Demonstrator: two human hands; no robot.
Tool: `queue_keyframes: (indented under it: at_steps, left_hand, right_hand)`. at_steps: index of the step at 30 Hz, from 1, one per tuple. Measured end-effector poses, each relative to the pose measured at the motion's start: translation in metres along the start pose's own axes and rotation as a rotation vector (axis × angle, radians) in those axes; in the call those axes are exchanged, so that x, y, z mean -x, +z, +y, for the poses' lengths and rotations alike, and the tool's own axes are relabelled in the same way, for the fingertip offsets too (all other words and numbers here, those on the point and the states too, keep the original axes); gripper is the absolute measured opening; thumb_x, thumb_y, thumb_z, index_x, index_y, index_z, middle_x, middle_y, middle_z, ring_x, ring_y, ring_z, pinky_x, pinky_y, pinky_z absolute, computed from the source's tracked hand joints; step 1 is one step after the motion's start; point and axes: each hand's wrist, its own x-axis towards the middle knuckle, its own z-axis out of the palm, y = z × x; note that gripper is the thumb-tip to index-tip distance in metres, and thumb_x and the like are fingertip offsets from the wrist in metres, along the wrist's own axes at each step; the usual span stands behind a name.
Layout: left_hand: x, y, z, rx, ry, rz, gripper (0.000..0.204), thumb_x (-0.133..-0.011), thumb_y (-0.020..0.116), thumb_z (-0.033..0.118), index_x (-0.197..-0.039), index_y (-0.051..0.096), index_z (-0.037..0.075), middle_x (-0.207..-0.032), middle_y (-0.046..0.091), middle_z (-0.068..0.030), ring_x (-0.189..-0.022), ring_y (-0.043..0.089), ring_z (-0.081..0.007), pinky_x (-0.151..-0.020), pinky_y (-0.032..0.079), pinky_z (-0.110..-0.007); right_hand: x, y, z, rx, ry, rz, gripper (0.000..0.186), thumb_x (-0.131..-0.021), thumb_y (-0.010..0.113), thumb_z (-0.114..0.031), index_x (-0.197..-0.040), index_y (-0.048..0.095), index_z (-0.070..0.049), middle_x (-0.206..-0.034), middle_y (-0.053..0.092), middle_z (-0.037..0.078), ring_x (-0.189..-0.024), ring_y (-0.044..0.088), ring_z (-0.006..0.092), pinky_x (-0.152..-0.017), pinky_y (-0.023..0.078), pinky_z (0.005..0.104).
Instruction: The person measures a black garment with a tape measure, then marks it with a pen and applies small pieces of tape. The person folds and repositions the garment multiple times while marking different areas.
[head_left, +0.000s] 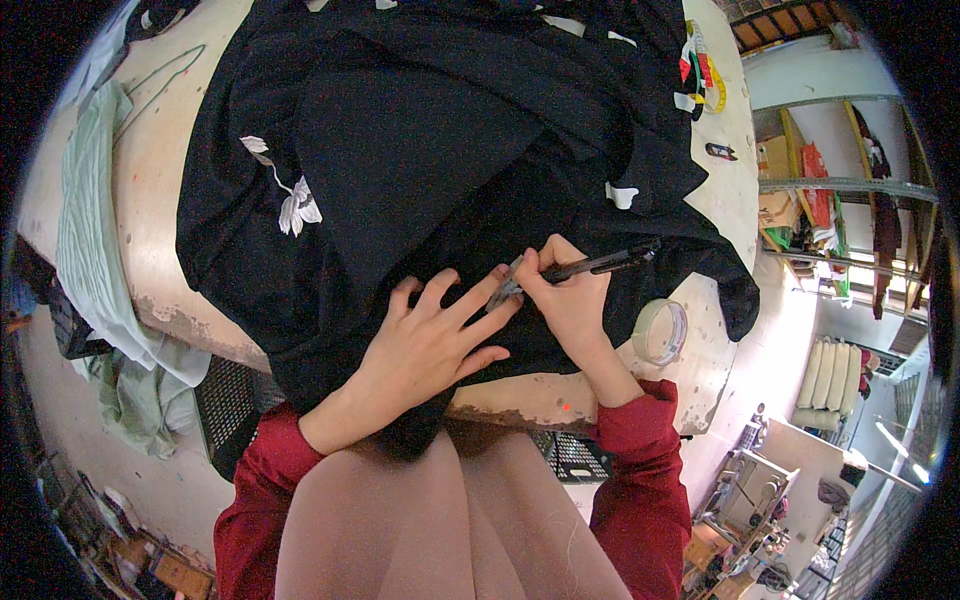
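Black fabric [420, 150] lies spread and folded over the table in front of me. My left hand [420, 340] rests flat on it with the fingers apart. Its index and middle fingertips touch a small greyish piece [507, 290], perhaps tape or a label, partly covered by fingers. My right hand [575, 300] is closed around a black pen [622, 260]. The pen slants up to the right, and its tip end is at the small piece, hidden by my fingers. To the right of my right wrist, a roll of tape [642, 335] sits near the table's front edge.
White tags [298, 207] and small white pieces [622, 196] lie on the fabric. A measuring tape [716, 85] and a small dark tool [720, 152] are at the table's right. Pale green cloth [95, 230] hangs over the left edge. Black crates [228, 410] stand below; shelves [850, 185] are at right.
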Motion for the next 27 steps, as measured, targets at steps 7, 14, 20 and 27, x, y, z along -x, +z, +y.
queue_keyframes:
  at_steps: [7, 14, 20, 27]
  left_hand:
    - [-0.0003, 0.0003, 0.0, -0.011, 0.004, -0.004, 0.052, -0.092, 0.054, 0.05, -0.137, 0.048, 0.024, -0.146, 0.041, -0.0024, -0.118, 0.044, -0.0289, -0.092, 0.04, -0.051]
    - [-0.0002, -0.0001, 0.0, -0.001, 0.005, -0.001, 0.052, -0.092, 0.055, 0.049, -0.137, 0.049, 0.024, -0.146, 0.041, -0.0025, -0.117, 0.044, -0.0294, -0.092, 0.041, -0.051]
    - [-0.0005, 0.0002, -0.0003, 0.012, 0.001, -0.006, 0.05, -0.091, 0.055, 0.048, -0.135, 0.05, 0.024, -0.146, 0.04, -0.0022, -0.118, 0.043, -0.0291, -0.092, 0.041, -0.052]
    - [-0.0007, -0.0005, -0.0003, 0.02, 0.003, -0.009, 0.05, -0.091, 0.055, 0.047, -0.135, 0.05, 0.024, -0.146, 0.04, -0.0022, -0.118, 0.043, -0.0292, -0.092, 0.041, -0.052]
  right_hand:
    - [-0.0015, -0.0004, 0.0013, 0.038, -0.039, 0.022, 0.028, -0.08, 0.07, -0.007, -0.063, 0.049, -0.002, -0.051, 0.048, 0.006, -0.044, 0.04, 0.0091, -0.041, 0.035, 0.0282]
    - [0.0002, -0.0003, 0.0008, 0.008, 0.036, 0.026, 0.027, -0.082, 0.07, -0.007, -0.064, 0.05, -0.001, -0.052, 0.05, 0.006, -0.047, 0.04, 0.006, -0.042, 0.036, 0.0274]
    - [-0.0009, -0.0029, -0.0078, 0.02, 0.132, 0.026, 0.025, -0.083, 0.07, -0.007, -0.065, 0.053, -0.001, -0.055, 0.054, 0.005, -0.05, 0.043, 0.0035, -0.044, 0.036, 0.0258]
    - [-0.0013, -0.0021, -0.0065, 0.017, 0.086, 0.043, 0.024, -0.082, 0.07, -0.007, -0.066, 0.054, -0.001, -0.055, 0.054, 0.006, -0.049, 0.042, 0.0049, -0.044, 0.037, 0.0262]
